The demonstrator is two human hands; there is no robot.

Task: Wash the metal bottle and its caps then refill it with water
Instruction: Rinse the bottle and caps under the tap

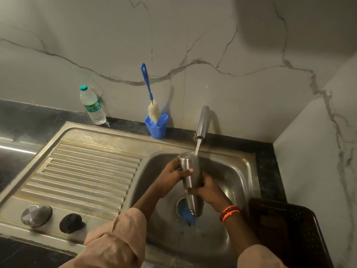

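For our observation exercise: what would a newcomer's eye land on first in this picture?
First, the metal bottle, gripped by the left hand and right hand over the sink under the running tap. Next, the blue bottle brush standing in its holder against the wall.

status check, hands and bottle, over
Left hand and right hand both grip the metal bottle. Bottle under running tap, over sink. Both caps on drainboard. Nothing blocking.

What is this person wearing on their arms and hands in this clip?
Both hands are bare: left hand, right hand. Loose peach-beige sleeves are pushed up on both forearms, the left sleeve bunched in folds. The right wrist carries braided thread bands in orange and dark maroon.
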